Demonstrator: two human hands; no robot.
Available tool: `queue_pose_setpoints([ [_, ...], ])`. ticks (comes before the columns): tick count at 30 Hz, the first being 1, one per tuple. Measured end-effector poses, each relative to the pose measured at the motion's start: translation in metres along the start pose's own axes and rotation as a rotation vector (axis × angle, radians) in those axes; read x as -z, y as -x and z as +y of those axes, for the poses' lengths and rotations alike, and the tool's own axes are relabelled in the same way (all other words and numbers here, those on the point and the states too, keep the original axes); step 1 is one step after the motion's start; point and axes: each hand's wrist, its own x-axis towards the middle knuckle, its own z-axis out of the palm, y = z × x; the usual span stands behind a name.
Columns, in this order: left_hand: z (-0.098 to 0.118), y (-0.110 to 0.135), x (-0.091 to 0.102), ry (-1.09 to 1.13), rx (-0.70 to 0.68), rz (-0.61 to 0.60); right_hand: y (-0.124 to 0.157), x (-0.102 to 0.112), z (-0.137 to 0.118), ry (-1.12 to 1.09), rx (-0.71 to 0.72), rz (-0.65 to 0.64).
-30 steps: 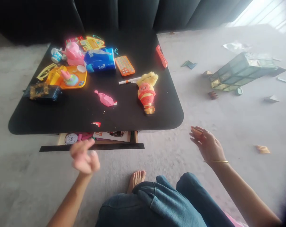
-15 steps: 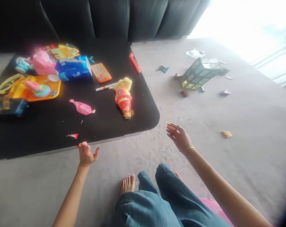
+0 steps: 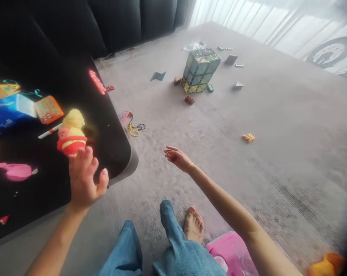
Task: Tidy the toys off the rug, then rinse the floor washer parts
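My left hand (image 3: pixel 85 178) is held over the edge of the black table (image 3: pixel 104 161), fingers apart and holding nothing. Just beyond its fingertips lies a doll (image 3: pixel 72 132) with yellow hair and red clothes; its lower end is hidden behind the hand. My right hand (image 3: pixel 179 158), a thin bracelet at the wrist, is closed around a small orange-brown piece (image 3: pixel 169 153) above the carpet. Most of that piece is covered by the fingers. Farther off on the floor stands a block (image 3: pixel 198 73) of translucent greenish square tiles.
Around the tile block lie a brown piece (image 3: pixel 189 100), a blue-grey piece (image 3: pixel 158 76) and a white triangular piece (image 3: pixel 238 85). A yellow ridged piece (image 3: pixel 248 137) is to the right. Corded items (image 3: pixel 135 129) lie by the table corner. A pink case (image 3: pixel 231 253) sits beside my legs.
The view has swung to the right and I have stepped forward. My left hand has come over the table near the doll. The right hand keeps the small piece.
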Motion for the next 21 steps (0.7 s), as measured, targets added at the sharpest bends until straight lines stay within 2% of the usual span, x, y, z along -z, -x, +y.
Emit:
queue_pose_setpoints([
  [3, 0.005, -0.048, -0.023, 0.081, -0.046, -0.087, -0.018, 0.035, 0.006, -0.035, -0.01, 0.035],
  [6, 0.028, -0.071, -0.056, 0.165, -0.151, -0.372, -0.03, 0.059, 0.007, -0.107, -0.013, 0.059],
  [8, 0.051, -0.069, -0.081, 0.222, -0.177, -0.615, -0.034, 0.073, 0.008, -0.113, 0.0, 0.082],
  [10, 0.074, -0.059, -0.102, 0.275, -0.144, -0.855, -0.037, 0.088, 0.011, -0.081, 0.014, 0.143],
  [13, 0.096, -0.043, -0.121, 0.281, 0.006, -1.195, -0.041, 0.109, 0.021, 0.016, 0.06, 0.285],
  [15, 0.099, -0.043, -0.129, 0.221, 0.131, -1.351, -0.048, 0.117, 0.028, 0.109, 0.115, 0.355],
  [17, 0.093, -0.053, -0.144, 0.151, 0.279, -1.409, -0.058, 0.12, 0.033, 0.264, 0.195, 0.387],
  [18, 0.088, -0.06, -0.156, 0.124, 0.385, -1.396, -0.063, 0.12, 0.035, 0.367, 0.241, 0.4],
  [21, 0.062, -0.086, -0.209, 0.047, 0.785, -1.246, -0.076, 0.121, 0.042, 0.683, 0.388, 0.451],
])
